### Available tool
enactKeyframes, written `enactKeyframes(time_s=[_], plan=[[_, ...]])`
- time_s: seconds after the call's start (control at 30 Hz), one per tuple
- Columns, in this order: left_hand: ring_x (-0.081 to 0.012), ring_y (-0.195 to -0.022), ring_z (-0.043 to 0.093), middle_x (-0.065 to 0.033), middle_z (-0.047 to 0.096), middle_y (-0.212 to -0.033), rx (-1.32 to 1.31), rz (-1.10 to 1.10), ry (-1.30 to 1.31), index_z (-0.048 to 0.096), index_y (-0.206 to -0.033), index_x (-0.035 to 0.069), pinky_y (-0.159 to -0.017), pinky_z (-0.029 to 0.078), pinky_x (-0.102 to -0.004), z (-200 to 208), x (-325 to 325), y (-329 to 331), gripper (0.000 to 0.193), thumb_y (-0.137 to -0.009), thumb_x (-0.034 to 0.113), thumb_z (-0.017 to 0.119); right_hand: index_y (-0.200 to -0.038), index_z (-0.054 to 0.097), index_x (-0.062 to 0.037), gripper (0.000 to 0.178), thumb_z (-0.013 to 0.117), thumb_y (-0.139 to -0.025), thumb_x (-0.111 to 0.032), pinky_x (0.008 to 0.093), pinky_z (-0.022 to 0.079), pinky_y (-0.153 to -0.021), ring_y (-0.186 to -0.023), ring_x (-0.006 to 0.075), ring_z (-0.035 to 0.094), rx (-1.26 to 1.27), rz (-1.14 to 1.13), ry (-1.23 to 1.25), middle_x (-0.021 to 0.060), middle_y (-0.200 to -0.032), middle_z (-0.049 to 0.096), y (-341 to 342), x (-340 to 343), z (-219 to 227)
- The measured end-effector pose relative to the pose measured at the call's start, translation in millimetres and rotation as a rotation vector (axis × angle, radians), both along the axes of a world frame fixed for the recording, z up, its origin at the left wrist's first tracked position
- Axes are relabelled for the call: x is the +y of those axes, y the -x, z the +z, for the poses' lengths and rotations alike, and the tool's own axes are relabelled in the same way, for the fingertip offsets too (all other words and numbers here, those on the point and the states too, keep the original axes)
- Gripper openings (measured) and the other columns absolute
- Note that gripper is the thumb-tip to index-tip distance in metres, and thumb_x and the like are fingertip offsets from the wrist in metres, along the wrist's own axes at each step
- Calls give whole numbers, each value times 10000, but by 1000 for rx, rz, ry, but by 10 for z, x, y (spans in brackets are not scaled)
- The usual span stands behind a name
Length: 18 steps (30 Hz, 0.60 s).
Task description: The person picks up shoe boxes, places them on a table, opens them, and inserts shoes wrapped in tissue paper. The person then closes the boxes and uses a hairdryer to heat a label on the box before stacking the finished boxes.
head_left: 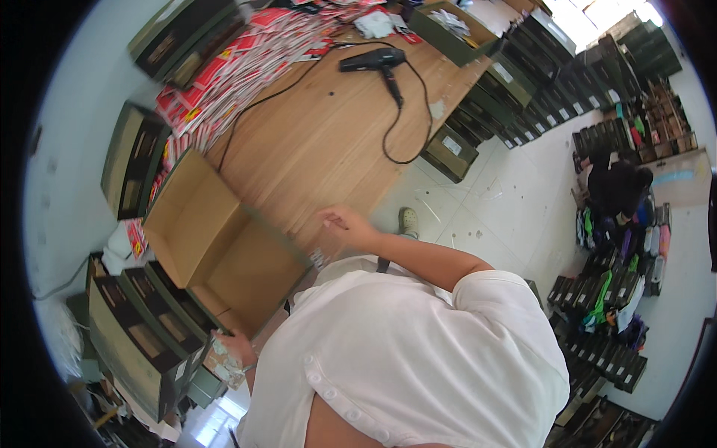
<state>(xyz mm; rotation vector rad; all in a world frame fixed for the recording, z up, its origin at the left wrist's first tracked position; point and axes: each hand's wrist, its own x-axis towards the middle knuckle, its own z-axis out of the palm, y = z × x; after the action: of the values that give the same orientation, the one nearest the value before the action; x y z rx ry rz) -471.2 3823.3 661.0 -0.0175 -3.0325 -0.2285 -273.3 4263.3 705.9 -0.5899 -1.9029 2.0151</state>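
An open cardboard shoe box [252, 269], brown inside with a dark green rim, lies on the left part of the wooden table with its lid [190, 213] raised. My left hand [237, 347] is low at the box's near corner, beside stacked dark green boxes [142, 336]; its visible fingers are stretched out. Whether it touches the box, I cannot tell. Over the table's near edge, right of the box, is my right hand [347, 226]. Its fingers are loosely bent and apart, with nothing visible in them.
A black hair dryer [373, 61] with a long cord lies on the table [321, 142]. Red and white printed papers [239, 67] are heaped along the far left. An open green box [455, 37] stands at the back. Stacked boxes [553, 97] and a person [618, 187] are at right.
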Motion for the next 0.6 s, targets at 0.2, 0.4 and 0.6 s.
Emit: enactKeyframes(time_s=[0.2,0.4,0.6], plan=[[-440,-1214,472,-291,467,-1333,233,-247,-132,359,-1407,-42,-1059,368,-496,513,1619,-434,570,-908,162,545,-1255,527,-43,397,638,-889,-151,374,492,-904,-1040,294,610,-321,-334,-166,177,-1211,574,-1287,1259,-294],[-397,-1282,411,-276,451,-1362,-247,-839,-408,416,-1359,-68,-1086,316,-440,877,4383,-1819,496,-931,146,548,-1239,550,-52,445,663,-854,-244,411,487,-913,-1088,338,589,-535,-289,-254,196,-1190,595,-2844,2390,-926],[-276,-1145,547,-161,526,-1309,-858,-1187,-512,513,-1318,24,-968,436,-348,898,6025,-2552,373,-960,131,519,-1148,606,-41,382,648,-826,-243,451,493,-921,-1065,403,599,-1019,-621,-113,237,-1115,631,-4657,2765,-1830]])
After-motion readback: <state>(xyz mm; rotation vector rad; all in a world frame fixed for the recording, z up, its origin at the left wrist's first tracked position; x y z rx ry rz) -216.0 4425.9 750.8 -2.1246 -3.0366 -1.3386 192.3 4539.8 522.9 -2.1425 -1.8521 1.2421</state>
